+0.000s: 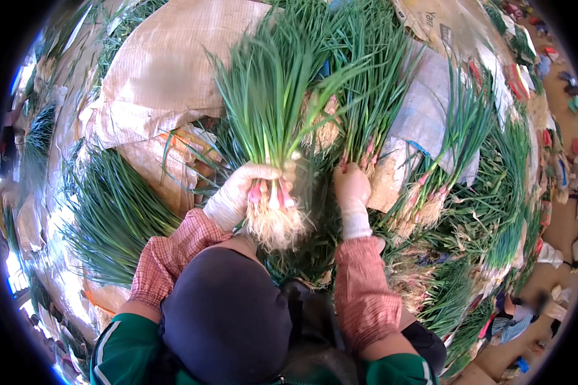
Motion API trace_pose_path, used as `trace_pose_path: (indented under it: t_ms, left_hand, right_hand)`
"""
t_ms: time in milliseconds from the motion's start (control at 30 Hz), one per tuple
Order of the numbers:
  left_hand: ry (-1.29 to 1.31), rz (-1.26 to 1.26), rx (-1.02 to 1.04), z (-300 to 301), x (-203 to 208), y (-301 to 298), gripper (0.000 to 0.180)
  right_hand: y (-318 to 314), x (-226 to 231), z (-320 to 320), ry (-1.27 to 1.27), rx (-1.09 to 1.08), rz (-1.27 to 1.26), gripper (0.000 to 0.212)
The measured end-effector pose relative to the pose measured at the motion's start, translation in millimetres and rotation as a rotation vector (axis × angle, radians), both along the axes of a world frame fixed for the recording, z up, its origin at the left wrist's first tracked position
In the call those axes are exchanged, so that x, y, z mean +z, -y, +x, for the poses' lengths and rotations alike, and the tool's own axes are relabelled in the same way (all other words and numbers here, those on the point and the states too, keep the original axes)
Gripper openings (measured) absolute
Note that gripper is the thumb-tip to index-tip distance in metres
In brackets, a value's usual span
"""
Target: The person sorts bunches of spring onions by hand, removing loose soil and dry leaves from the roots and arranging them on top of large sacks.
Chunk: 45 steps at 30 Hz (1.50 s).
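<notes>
In my gloved left hand (241, 190) is a thick bunch of spring onions (266, 122). Its green leaves fan out away from me, and the pink-white bulbs and pale roots hang below my fingers. The gloved right hand (353, 189) has its fingers closed at the base of some more spring onions (369, 119), just right of that bunch. Their reddish stems show beside my fingertips, and part of the grip is hidden. Between the two, a further clump of pale roots (322, 122) lies partly covered by leaves.
Beige woven sacking (164, 70) spreads at the far left, and a greyish sack (424, 106) lies at the right. Another spring onion bunch (433, 183) rests near my right hand. Green leaves (119, 218) are heaped at left; loose leaves (481, 212) cover the right.
</notes>
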<state>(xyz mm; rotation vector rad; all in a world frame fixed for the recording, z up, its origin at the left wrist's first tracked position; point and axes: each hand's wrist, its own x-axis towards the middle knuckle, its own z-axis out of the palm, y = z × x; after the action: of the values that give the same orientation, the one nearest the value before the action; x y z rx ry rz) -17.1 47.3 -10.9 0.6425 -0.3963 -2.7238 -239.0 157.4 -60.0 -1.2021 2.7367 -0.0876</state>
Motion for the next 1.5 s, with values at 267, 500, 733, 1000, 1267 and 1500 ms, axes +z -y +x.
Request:
trace_pose_path:
  t_ms: [267, 500, 733, 1000, 1267, 1500]
  left_hand:
    - [0.13, -0.144, -0.106, -18.8, 28.0, -3.7, 0.028]
    - [0.132, -0.125, -0.132, -10.7, 5.0, 1.4, 0.031]
    - [0.04, 0.032, 0.004, 7.6, 20.9, -0.2, 0.047]
    - [-0.154, 0.017, -0.086, 10.0, -13.6, 18.6, 0.05]
    - [-0.082, 0.095, -0.01, 12.7, 2.0, 7.4, 0.051]
    - [-0.133, 0.042, 0.084, 10.9, 22.7, 6.7, 0.05]
  right_hand:
    - [-9.3, 56.5, 53.5, 0.815, -0.095, -0.631, 0.035]
    - [27.7, 30.2, 83.0, 1.763, -0.776, -0.963, 0.022]
    - [9.3, -0.9, 77.4, 2.032, -0.343, -0.88, 0.02]
    - [16.0, 43.4, -22.6, 0.251, -0.126, -0.18, 0.024]
    - [18.3, 40.4, -19.9, 0.467, -0.212, -0.196, 0.03]
    - [-2.1, 40.2, -26.1, 0.869, -0.302, -0.531, 0.023]
